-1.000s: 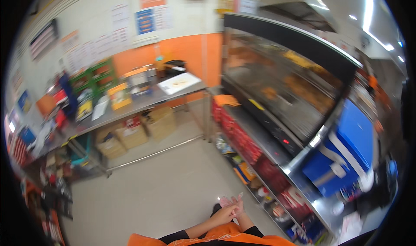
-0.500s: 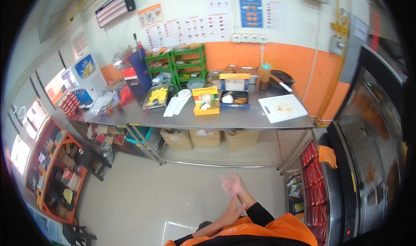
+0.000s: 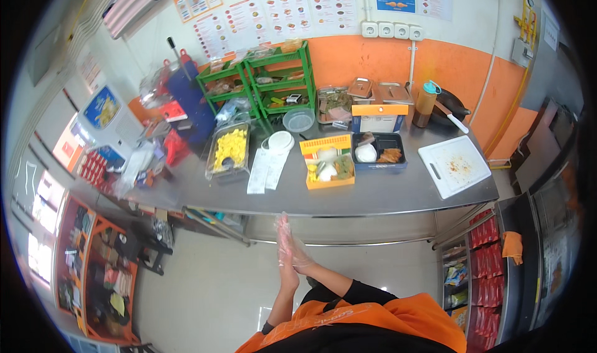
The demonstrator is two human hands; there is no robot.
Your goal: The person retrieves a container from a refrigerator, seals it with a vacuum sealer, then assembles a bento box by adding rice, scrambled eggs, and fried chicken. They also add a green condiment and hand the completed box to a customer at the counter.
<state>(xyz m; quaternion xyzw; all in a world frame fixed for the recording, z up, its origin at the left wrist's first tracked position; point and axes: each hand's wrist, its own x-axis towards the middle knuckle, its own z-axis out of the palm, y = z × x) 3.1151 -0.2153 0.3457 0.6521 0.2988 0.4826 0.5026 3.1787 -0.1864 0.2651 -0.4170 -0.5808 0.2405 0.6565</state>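
Just in front of the steel table's near edge, my left hand (image 3: 285, 246) points upward with its fingers stretched out. It wears a clear plastic glove. My right hand (image 3: 302, 261), also in a clear glove, lies against the left one; its flat fingers are partly hidden. Nothing shows between the palms. Nearest on the steel table (image 3: 292, 204) are paper slips (image 3: 264, 173), a yellow box (image 3: 339, 180) with food and a white mound, and a black tray (image 3: 380, 159) holding another white mound and brown pieces.
A pan of yellow food (image 3: 229, 146) stands left of the slips. At the right are a white cutting board (image 3: 454, 165), a sauce bottle (image 3: 425, 107) and a white-handled knife (image 3: 457, 122). Green racks (image 3: 280, 79) stand behind; an orange shelf (image 3: 93, 272) is at lower left.
The view has moved closer to the table. My left hand has gone from my right wrist to upright against the right palm; both hands are now farther left in the picture.
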